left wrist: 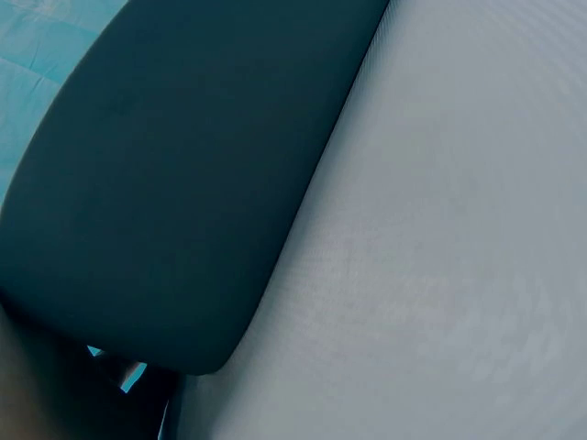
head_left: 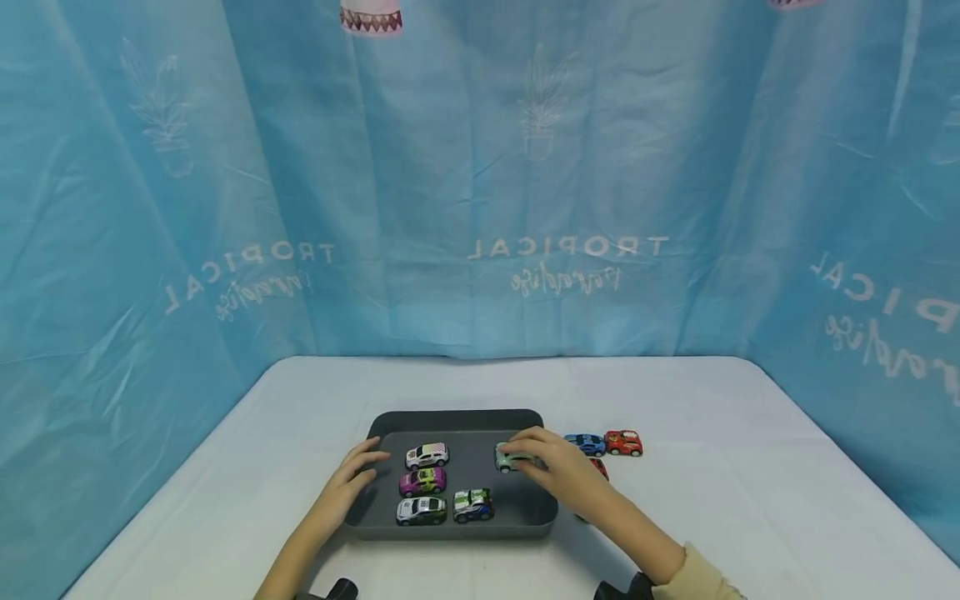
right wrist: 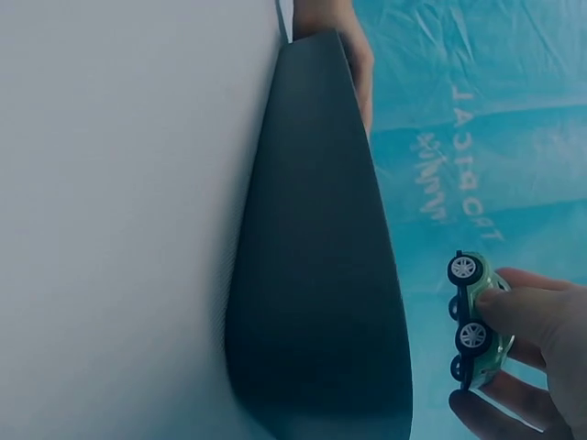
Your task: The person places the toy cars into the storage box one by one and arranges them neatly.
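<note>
My right hand (head_left: 558,467) pinches a light green toy car (head_left: 512,457) over the right part of a dark grey tray (head_left: 517,521). In the right wrist view the green car's wheels show, with thumb and fingers on its sides. My left hand (head_left: 347,487) rests at the tray's left rim, fingers reaching over it. Inside the tray, a white toy car (head_left: 427,455), a purple one (head_left: 422,481) and a silver one (head_left: 421,511) form a column at the left. A white, green and blue toy car (head_left: 472,505) sits beside the silver one.
Right of the tray, a blue toy car (head_left: 586,444) and a red one (head_left: 624,442) stand on the white table (head_left: 697,467). Another red car (head_left: 599,467) is partly hidden behind my right hand. A blue curtain (head_left: 480,167) hangs behind the table and at its sides.
</note>
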Demonstrator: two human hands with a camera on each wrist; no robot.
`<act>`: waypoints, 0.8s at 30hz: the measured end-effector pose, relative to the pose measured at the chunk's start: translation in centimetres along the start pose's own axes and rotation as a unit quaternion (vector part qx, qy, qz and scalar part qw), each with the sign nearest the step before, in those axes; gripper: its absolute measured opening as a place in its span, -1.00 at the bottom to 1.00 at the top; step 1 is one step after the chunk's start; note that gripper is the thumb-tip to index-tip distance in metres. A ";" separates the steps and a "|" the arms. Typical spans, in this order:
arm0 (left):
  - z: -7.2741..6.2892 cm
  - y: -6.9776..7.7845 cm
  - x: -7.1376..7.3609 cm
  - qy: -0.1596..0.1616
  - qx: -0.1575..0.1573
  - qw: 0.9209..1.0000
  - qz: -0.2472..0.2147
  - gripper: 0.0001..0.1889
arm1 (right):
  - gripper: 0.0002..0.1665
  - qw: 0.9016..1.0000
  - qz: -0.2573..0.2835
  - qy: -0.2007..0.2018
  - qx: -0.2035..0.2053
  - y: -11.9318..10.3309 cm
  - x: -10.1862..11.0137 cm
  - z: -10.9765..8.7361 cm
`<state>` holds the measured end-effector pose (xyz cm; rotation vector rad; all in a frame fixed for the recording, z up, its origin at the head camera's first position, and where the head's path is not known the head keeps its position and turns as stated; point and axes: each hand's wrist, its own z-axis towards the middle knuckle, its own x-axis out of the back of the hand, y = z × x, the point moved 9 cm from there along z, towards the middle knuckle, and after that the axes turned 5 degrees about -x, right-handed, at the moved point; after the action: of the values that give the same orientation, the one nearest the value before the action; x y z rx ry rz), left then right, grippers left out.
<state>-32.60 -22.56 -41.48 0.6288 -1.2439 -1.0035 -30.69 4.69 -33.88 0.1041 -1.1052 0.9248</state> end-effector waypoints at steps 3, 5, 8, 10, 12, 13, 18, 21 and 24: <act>-0.3 -0.1 0.1 -0.001 0.008 1.000 0.002 -0.67 | -0.67 1.000 0.012 -0.006 -0.008 -0.3 -0.5 0.3; -0.3 -0.1 0.1 -0.001 0.009 1.000 0.005 -0.67 | -0.68 1.000 0.018 -0.006 -0.014 -0.4 -0.9 0.6; -0.4 0.0 0.1 -0.005 0.009 1.000 0.010 -0.67 | -0.69 0.999 0.012 -0.014 -0.030 -0.6 -1.5 0.9; -0.4 0.0 0.1 -0.007 0.009 1.000 0.011 -0.67 | -0.69 0.999 0.004 -0.026 -0.040 -0.8 -2.0 1.2; -0.3 0.0 0.0 -0.006 0.008 1.000 0.009 -0.67 | -0.70 0.998 -0.005 -0.042 -0.050 -1.0 -2.6 1.4; -0.2 0.0 0.0 -0.006 0.006 1.000 0.009 -0.67 | -0.70 0.997 -0.008 -0.051 -0.055 -1.1 -2.9 1.6; 0.0 0.0 0.0 -0.003 -0.001 1.000 0.009 -0.67 | -0.73 0.993 -0.015 -0.095 -0.074 -1.4 -4.3 2.3; 0.0 0.0 0.0 -0.002 -0.002 1.000 0.010 -0.67 | -0.73 0.991 -0.029 -0.109 -0.076 -1.7 -5.1 2.7; 0.1 0.1 0.1 0.000 -0.001 1.000 0.011 -0.67 | -0.74 0.990 -0.049 -0.111 -0.072 -2.0 -5.8 3.1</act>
<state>-32.64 -22.59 -41.38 0.6125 -1.2474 -0.9874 -32.36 -1.54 -36.29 0.1435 -1.3579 0.7556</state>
